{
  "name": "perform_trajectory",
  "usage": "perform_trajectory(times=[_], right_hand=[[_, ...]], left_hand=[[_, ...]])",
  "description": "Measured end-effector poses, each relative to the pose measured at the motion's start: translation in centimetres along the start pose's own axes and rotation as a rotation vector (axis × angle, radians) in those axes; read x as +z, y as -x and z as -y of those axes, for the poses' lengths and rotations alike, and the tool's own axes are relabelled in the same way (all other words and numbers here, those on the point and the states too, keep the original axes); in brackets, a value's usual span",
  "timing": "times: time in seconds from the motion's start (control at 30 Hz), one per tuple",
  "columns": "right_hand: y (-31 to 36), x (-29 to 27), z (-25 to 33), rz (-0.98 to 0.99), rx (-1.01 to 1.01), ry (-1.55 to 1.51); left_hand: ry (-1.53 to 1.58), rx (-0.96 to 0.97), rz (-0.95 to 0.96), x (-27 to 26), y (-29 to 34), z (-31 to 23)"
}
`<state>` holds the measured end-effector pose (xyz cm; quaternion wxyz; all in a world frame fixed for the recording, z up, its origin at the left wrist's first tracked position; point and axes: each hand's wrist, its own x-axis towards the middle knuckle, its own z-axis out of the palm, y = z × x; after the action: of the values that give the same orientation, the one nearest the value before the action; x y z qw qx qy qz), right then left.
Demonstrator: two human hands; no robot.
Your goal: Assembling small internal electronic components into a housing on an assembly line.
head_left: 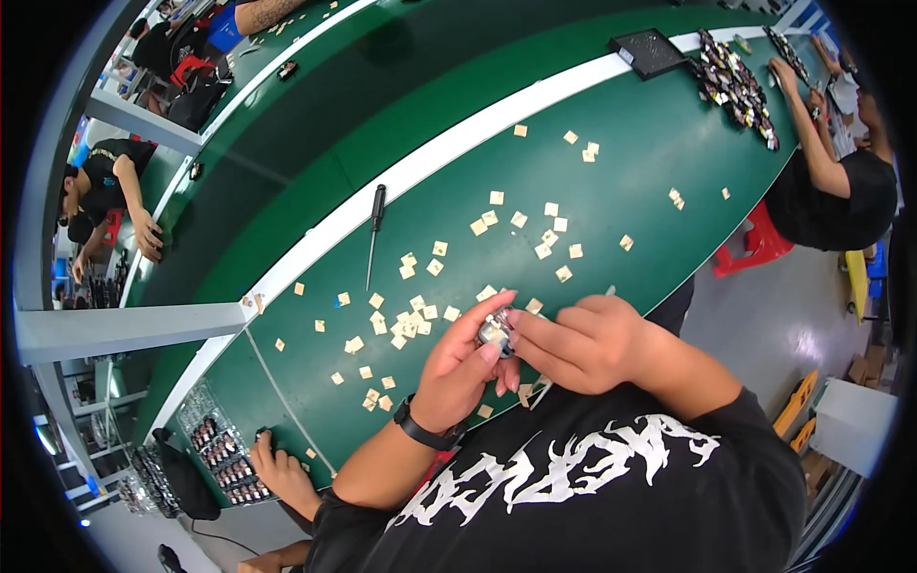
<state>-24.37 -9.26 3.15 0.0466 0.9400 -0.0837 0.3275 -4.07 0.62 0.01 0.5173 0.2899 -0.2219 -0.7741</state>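
My left hand (pixel 460 366), with a black band at its wrist, cradles a small grey rounded part (pixel 495 335) between thumb and fingers. A pale patch and some metallic bits show on its top; its exact kind is too small to make out. From the other side my right hand (pixel 594 344) reaches in, its thumb and fingertips closed against the part's edge. Several small cream square pieces (pixel 409 325) lie scattered on the green table (pixel 315 382) around and beyond both hands. A narrow pale strip (pixel 541 390) shows below my right hand.
A screwdriver (pixel 376 215) lies near the table's white rim. At the far right stand a black tray (pixel 650 53) and a heap of small dark parts (pixel 731 86), beside a co-worker. Another person's hand (pixel 277 468) is at the left, next to trays of parts (pixel 227 454).
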Motion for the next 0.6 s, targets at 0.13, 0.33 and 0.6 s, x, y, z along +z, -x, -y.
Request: perform_trajectory(times=[0.13, 0.33, 0.6], right_hand=[[-1.7, 1.7, 1.9, 0.143, 0.185, -0.186], [-1.3, 1.5, 3.5, 0.113, 0.739, -0.336], [-2.9, 0.9, 3.7, 0.255, 0.937, -0.437]], left_hand=[[-0.18, 0.034, -0.13, -2.0, 1.0, -2.1], [-0.45, 0.136, -0.254, -2.1, 1.5, -2.4], [-0.457, 0.151, -0.304, -1.8, 1.5, -1.7]])
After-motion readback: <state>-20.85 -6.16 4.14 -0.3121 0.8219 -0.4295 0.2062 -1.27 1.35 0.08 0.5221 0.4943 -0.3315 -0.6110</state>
